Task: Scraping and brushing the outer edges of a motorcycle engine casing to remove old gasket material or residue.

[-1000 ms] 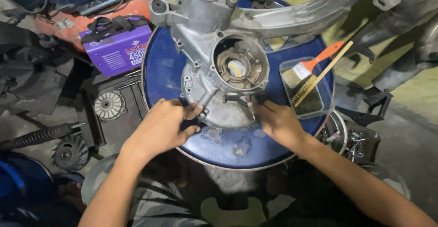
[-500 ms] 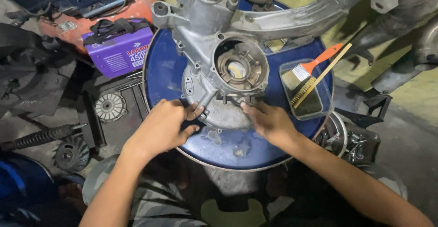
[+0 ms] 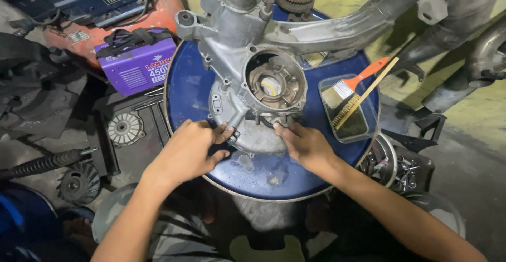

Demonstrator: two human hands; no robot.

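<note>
Right hand (image 3: 305, 145) has slid in under the round opening of the engine casing (image 3: 247, 77) lying mid-drum lid (image 3: 184, 88), fingertips pressed on its lower rim, while left hand (image 3: 187, 154) fingers pinch a tool there

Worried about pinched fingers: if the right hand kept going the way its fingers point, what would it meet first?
Probably the right hand would meet the engine casing first; its fingertips already touch the casing's lower edge.

Purple box (image 3: 138, 66), brush (image 3: 352, 90), perhaps fan (image 3: 125, 129)
</note>
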